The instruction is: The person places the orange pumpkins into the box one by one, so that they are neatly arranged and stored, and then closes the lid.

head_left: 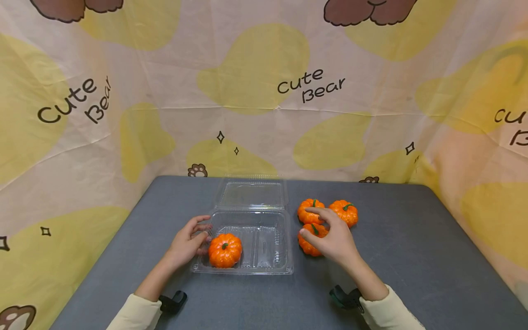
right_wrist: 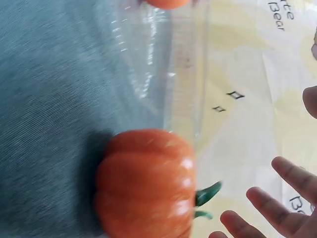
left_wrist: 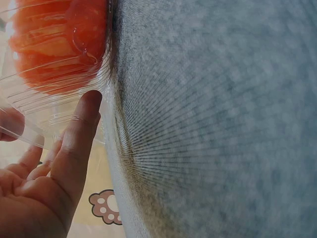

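Grey table (head_left: pixel 412 256); open clear container (head_left: pixel 264 247) set left of three pumpkins (head_left: pixel 343 213).
Left hand (head_left: pixel 186 243) is held by the container's left wall, fingers loosely extended, nothing gripped. Right hand (head_left: pixel 337 239), the nearer to the three, is held empty, thumb and fingers parted; near pumpkin (head_left: pixel 310 247), round, without clear long axis, is placed just left of its palm, part-hidden by the thumb.

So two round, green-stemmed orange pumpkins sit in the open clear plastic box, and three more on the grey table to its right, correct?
Not quite: the head view shows only one round, green-stemmed orange pumpkin in the open clear plastic box, not two. The other three pumpkins are where you say.
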A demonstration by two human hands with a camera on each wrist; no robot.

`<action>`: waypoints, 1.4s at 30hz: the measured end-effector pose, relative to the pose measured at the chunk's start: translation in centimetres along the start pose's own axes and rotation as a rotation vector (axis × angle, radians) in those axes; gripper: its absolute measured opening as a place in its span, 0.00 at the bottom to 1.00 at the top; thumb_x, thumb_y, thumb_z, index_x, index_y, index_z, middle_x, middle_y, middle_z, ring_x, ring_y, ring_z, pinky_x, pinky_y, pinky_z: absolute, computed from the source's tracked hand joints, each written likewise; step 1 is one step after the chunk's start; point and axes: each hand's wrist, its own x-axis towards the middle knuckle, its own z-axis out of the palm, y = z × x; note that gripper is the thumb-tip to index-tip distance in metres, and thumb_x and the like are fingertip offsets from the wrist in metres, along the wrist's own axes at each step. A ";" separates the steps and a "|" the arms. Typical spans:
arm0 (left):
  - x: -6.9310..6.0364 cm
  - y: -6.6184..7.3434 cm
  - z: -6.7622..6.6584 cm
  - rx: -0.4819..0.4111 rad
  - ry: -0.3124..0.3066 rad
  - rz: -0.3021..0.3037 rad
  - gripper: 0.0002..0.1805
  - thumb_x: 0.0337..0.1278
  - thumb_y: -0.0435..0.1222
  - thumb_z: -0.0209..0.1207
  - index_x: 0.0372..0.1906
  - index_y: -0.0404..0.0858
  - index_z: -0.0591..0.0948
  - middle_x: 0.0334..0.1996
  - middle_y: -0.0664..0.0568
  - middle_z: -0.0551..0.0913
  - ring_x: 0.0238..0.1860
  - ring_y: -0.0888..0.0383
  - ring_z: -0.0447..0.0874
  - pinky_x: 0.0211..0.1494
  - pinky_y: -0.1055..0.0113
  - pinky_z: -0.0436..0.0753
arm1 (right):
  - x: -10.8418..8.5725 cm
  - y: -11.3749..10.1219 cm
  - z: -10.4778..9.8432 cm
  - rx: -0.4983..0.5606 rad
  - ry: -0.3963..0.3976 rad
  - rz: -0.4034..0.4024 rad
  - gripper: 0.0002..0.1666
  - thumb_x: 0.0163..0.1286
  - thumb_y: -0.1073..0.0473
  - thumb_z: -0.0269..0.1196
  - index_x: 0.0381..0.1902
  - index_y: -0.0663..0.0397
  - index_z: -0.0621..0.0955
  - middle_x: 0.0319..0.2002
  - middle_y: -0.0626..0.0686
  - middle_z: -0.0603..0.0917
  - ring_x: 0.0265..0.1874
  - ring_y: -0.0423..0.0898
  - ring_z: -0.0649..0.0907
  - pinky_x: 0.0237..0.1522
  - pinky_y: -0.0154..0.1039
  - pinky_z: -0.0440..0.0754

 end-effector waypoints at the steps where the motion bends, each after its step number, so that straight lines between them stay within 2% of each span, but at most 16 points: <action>1: 0.0 0.0 0.0 0.002 0.000 0.001 0.25 0.68 0.32 0.48 0.68 0.40 0.64 0.63 0.34 0.73 0.48 0.48 0.83 0.36 0.60 0.87 | -0.1 0.3 0.0 -0.005 0.006 0.003 0.32 0.53 0.49 0.72 0.57 0.45 0.79 0.54 0.51 0.81 0.52 0.55 0.79 0.51 0.56 0.78; 7: 0.1 0.0 0.0 -0.013 -0.003 -0.005 0.24 0.68 0.32 0.48 0.68 0.41 0.64 0.63 0.33 0.73 0.50 0.46 0.83 0.37 0.59 0.87 | -0.4 1.7 0.3 -0.042 0.021 0.022 0.29 0.53 0.51 0.72 0.54 0.49 0.80 0.52 0.52 0.83 0.51 0.54 0.80 0.52 0.55 0.78; 12: 0.1 -0.1 0.0 -0.011 0.000 -0.009 0.24 0.68 0.32 0.49 0.68 0.41 0.65 0.62 0.33 0.73 0.49 0.46 0.83 0.37 0.58 0.87 | -0.7 2.7 0.6 -0.133 -0.002 0.083 0.30 0.53 0.49 0.72 0.55 0.46 0.80 0.53 0.53 0.81 0.47 0.53 0.80 0.49 0.52 0.78; 15: 0.2 -0.2 0.0 -0.009 0.003 -0.010 0.24 0.68 0.32 0.49 0.68 0.41 0.65 0.62 0.34 0.73 0.50 0.45 0.83 0.37 0.58 0.87 | -0.9 3.2 0.7 -0.160 -0.015 0.088 0.31 0.53 0.49 0.71 0.56 0.46 0.79 0.53 0.53 0.81 0.46 0.53 0.79 0.48 0.51 0.78; 23: 0.4 -0.3 0.0 -0.012 0.009 -0.009 0.24 0.68 0.32 0.48 0.67 0.42 0.65 0.62 0.34 0.73 0.50 0.44 0.82 0.36 0.60 0.87 | -0.9 3.9 0.8 -0.158 -0.048 0.108 0.32 0.52 0.49 0.72 0.56 0.46 0.79 0.55 0.56 0.80 0.48 0.54 0.79 0.49 0.53 0.78; 34: 0.2 -0.3 -0.1 -0.011 0.002 0.002 0.24 0.68 0.32 0.49 0.68 0.42 0.65 0.62 0.34 0.73 0.49 0.46 0.83 0.36 0.59 0.87 | -0.9 4.7 1.3 -0.118 -0.042 0.094 0.30 0.50 0.55 0.73 0.53 0.51 0.80 0.52 0.58 0.80 0.50 0.55 0.79 0.52 0.52 0.79; 42: 0.2 -0.3 0.0 -0.019 0.003 0.005 0.25 0.68 0.32 0.49 0.68 0.42 0.65 0.62 0.34 0.73 0.49 0.46 0.83 0.35 0.59 0.87 | -0.8 4.6 1.1 -0.093 -0.051 0.119 0.30 0.50 0.55 0.74 0.53 0.51 0.80 0.53 0.59 0.79 0.49 0.56 0.80 0.53 0.53 0.79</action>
